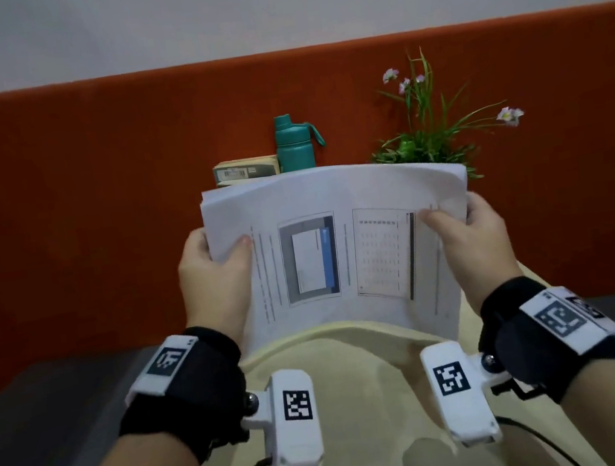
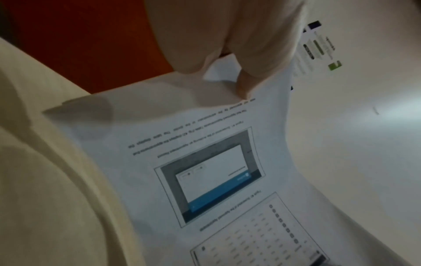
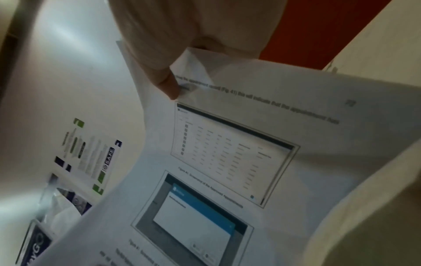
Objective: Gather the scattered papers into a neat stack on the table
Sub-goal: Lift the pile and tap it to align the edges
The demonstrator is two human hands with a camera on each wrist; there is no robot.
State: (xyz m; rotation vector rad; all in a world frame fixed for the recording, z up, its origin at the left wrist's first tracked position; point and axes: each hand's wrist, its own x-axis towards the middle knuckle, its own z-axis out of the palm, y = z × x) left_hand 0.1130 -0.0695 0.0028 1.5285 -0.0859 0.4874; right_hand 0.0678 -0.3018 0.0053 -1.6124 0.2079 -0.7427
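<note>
Hands: left hand [image 1: 212, 275] and right hand [image 1: 466, 236] each pinched a side edge of the papers [image 1: 343, 243] | Papers: held bowed above the counter's [image 1: 342, 405] middle | Judgement: tap bottom edges square, then lay flat.

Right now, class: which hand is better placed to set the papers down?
Neither clearly: the left hand and right hand each pinch a side edge of the papers, held symmetrically.
</note>
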